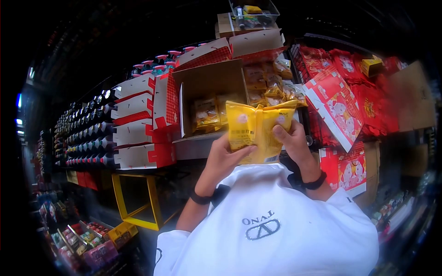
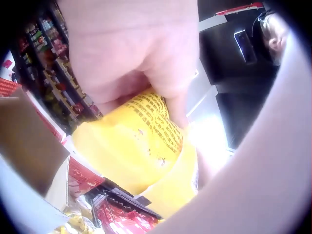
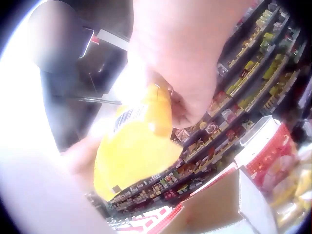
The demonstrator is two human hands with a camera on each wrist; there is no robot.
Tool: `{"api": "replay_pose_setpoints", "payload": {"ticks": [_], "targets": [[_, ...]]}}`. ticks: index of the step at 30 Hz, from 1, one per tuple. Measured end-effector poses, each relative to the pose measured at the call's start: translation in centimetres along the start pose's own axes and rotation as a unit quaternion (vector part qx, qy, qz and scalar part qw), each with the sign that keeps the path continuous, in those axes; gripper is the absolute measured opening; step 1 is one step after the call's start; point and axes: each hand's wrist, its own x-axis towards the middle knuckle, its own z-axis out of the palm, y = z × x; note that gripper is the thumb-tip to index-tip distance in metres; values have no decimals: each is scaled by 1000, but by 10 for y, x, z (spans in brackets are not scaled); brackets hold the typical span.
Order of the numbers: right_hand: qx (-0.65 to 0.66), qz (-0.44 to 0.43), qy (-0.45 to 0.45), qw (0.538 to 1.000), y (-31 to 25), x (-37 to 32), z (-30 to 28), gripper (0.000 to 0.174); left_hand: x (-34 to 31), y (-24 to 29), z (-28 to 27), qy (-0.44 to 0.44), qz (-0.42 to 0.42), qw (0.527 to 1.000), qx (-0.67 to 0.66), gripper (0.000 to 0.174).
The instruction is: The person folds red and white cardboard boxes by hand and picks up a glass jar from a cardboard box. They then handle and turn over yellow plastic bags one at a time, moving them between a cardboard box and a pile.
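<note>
A yellow printed packet [image 1: 258, 131] is held upright in front of the chest between both hands. The left hand [image 1: 225, 154] grips its left side, thumb across the front; the right hand [image 1: 294, 141] grips the right side with the thumb near the upper part. Small print covers the packet [image 2: 141, 141] in the left wrist view, below the left hand [image 2: 136, 48]. The right wrist view shows a barcode on the packet [image 3: 136, 151], beside the right hand [image 3: 180, 63]. Behind the packet stands an open carton [image 1: 209, 83] with several yellow packets [image 1: 206, 112] inside.
Red-and-white boxes [image 1: 136, 124] are stacked left of the carton, beside rows of dark bottles [image 1: 92, 131]. More small packets [image 1: 271, 83] lie right of it. Red bags [image 1: 340, 103] hang or lie farther right. A yellow frame [image 1: 154, 202] stands low at left. A clear bin [image 1: 253, 16] sits at the top.
</note>
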Motion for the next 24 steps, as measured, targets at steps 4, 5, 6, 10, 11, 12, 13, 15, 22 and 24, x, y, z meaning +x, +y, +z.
{"api": "replay_pose_setpoints", "payload": {"ticks": [4,5,6,10,11,12,13,15,22,24], "targets": [[-39,12,13,999,-1,2,-7,46,-1,-1,-1,-6,-12,1000,9,37],[-28,12,13,999,-2,2,-6,45,0,0,-2,-8,-18,1000,7,37],[-17,12,12,1000,-3,2,-5,43,1,1,-3,-13,-43,999,-8,39],[-4,26,-11,1000,-6,-2,-1,41,4,3,-5,-23,-103,993,-44,46],[-1,29,-15,999,-6,-3,0,39,4,3,-5,-23,-106,993,-47,47],[2,33,-18,999,-7,-4,2,38,5,1,-4,-15,-107,992,-64,49],[5,36,-21,999,-7,-5,4,37,6,-3,-3,-7,-107,991,-81,50],[12,46,-20,999,-5,-6,4,40,8,-5,0,8,-105,989,-102,51],[11,69,-80,994,10,2,-6,51,10,-9,3,107,-129,968,-189,38],[-40,116,-145,982,14,0,-9,51,9,-10,0,127,-126,951,-254,36]]}}
